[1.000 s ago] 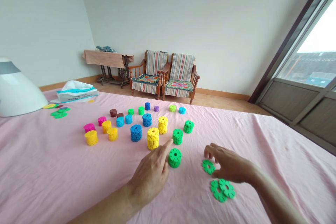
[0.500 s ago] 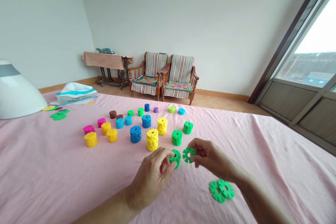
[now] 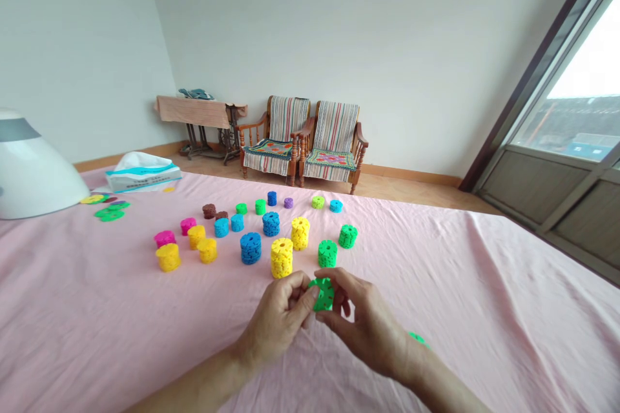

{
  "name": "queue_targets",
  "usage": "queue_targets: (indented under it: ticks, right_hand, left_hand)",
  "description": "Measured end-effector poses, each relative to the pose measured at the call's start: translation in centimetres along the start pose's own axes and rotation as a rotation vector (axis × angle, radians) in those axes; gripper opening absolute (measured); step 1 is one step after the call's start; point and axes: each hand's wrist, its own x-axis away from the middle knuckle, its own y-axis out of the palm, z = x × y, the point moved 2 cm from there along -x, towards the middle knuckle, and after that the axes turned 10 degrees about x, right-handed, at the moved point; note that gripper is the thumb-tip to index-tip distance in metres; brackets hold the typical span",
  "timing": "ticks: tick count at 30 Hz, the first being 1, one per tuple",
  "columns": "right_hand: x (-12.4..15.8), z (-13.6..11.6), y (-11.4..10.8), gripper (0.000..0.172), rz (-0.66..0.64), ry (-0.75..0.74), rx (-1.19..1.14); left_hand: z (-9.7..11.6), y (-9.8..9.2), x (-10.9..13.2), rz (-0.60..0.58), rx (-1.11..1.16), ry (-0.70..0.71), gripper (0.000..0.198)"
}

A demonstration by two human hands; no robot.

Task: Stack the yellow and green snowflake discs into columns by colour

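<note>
My left hand (image 3: 285, 311) pinches a small stack of green notched discs (image 3: 323, 294) above the pink cloth (image 3: 217, 335). Around the right side of those same discs, my right hand (image 3: 363, 316) closes its thumb and fingers. Just beyond the hands stand a green stack (image 3: 327, 253) and a tall yellow stack (image 3: 281, 258). Another green stack (image 3: 347, 236) is a little farther right. Loose green discs (image 3: 419, 339) lie mostly hidden behind my right forearm.
Several blue, yellow, pink and brown stacks stand left of centre, including a blue one (image 3: 250, 248). At the far left are a white appliance (image 3: 39, 171), a tissue box (image 3: 143, 174) and loose discs (image 3: 111, 211). Two wooden chairs (image 3: 332, 135) stand beyond the cloth.
My right hand has moved left and brought its single green disc against those in my left hand. My right forearm now covers most of the loose green discs.
</note>
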Motion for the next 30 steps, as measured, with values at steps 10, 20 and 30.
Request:
queue_targets:
  ticks: [10,20,30]
  right_hand:
    - [-0.8,3.2,0.1,0.03,0.266,0.224,0.101]
    - [-0.6,2.8,1.7,0.025,0.163,0.169,0.085]
    - [-0.5,3.3,2.1,0.027,0.112,0.178,0.084]
  left_hand:
    - [0.3,-0.7,-0.2,0.216,0.019,0.069,0.039]
    - [0.4,-0.8,-0.1,0.228,-0.001,0.088,0.037]
    - [0.2,-0.8,-0.2,0.22,-0.011,0.088,0.036]
